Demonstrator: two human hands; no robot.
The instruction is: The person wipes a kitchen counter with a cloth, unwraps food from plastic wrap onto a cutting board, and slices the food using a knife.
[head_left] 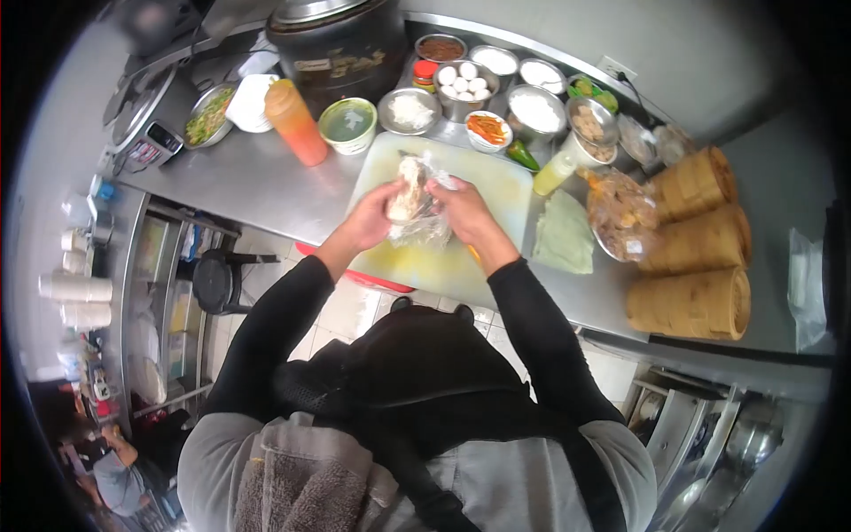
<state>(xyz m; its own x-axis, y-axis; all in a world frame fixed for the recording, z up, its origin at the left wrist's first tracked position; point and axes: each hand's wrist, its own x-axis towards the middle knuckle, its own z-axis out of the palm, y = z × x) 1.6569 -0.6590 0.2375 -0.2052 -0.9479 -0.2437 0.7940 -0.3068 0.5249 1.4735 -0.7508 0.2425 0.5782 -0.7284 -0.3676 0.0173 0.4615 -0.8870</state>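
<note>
Over the cutting board [390, 266], a pale, partly brownish piece of food [409, 191] sits in a clear plastic bag [424, 232]. My left hand [377, 215] is closed round the food's left side, fingers on the pale surface. My right hand [463, 209] pinches the bag's gathered plastic on the other side. What the food is I cannot make out. A green chilli pepper [523, 156] lies just beyond the board, beside a bowl of orange strips [488, 131].
Behind the board stand an orange squeeze bottle [295, 122], a green-filled tub [347, 124], a bowl of eggs [464, 82] and a large dark pot [337, 49]. To the right are a green cloth [564, 232], a bagged brown food [620, 213] and bamboo steamers [690, 303]. Another person [120, 474] is at lower left.
</note>
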